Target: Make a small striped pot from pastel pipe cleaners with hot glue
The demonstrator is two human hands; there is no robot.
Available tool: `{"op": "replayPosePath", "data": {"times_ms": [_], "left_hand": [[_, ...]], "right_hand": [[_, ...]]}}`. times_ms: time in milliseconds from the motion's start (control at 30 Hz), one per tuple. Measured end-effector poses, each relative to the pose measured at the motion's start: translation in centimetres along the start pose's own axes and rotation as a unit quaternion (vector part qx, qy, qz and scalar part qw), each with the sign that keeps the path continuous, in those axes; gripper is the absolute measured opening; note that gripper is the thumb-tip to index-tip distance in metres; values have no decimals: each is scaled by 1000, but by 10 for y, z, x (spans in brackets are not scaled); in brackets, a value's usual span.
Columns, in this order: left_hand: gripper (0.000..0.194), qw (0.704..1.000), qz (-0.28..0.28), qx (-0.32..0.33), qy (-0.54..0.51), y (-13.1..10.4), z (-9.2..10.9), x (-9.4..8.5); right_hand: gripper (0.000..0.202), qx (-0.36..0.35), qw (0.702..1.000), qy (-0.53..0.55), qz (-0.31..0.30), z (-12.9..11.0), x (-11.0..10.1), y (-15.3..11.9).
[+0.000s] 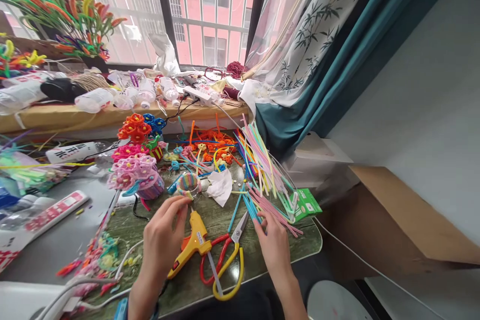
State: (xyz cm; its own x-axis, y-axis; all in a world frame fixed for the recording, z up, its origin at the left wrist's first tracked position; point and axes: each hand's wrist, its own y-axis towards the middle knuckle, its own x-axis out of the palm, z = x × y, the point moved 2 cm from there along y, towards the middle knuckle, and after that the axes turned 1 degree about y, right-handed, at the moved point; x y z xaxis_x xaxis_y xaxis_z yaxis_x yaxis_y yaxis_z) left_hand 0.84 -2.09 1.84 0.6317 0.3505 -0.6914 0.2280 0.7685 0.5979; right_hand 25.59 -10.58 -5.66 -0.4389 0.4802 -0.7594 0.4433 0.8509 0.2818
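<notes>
My left hand (pixel 163 237) hovers over the green table, its fingertips pinched near a small striped pipe-cleaner ring (pixel 187 183); whether it grips it I cannot tell. Just right of that hand lies a yellow glue gun (pixel 193 245). My right hand (pixel 272 240) rests on the table with its fingers on a bundle of pink and blue pipe cleaners (pixel 262 180). Between my hands lie red-and-yellow-handled scissors (pixel 227 260), blades pointing away from me.
A pink pipe-cleaner flower basket (pixel 137 175) stands left of centre, orange and blue flowers (pixel 138 127) behind it. A crumpled white tissue (pixel 220 186) lies mid-table. The window ledge (pixel 112 112) holds bottles and a power strip. A cardboard box (pixel 393 220) sits to the right.
</notes>
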Motion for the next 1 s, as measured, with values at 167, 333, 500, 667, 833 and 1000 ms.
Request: {"op": "replayPosePath", "data": {"times_ms": [167, 333, 500, 667, 833, 1000], "left_hand": [[21, 997, -50, -2, -58, -17, 25, 17], [23, 992, -101, -7, -76, -19, 38, 31], [26, 986, -139, -15, -90, -20, 45, 36], [26, 981, -160, -15, -107, -22, 49, 44], [24, 975, -185, -20, -118, -22, 53, 47], [24, 962, -239, -47, -125, -23, 58, 51]], "right_hand": [[10, -9, 999, -35, -10, 0, -4, 6], [12, -14, 996, -89, -28, -4, 4, 8], [8, 31, 994, -100, -28, -1, 6, 7], [6, 50, 994, -99, -19, 2, 7, 10], [15, 52, 996, -64, -37, 2, 6, 18], [20, 79, 995, 1, -67, 3, -7, 23]]}}
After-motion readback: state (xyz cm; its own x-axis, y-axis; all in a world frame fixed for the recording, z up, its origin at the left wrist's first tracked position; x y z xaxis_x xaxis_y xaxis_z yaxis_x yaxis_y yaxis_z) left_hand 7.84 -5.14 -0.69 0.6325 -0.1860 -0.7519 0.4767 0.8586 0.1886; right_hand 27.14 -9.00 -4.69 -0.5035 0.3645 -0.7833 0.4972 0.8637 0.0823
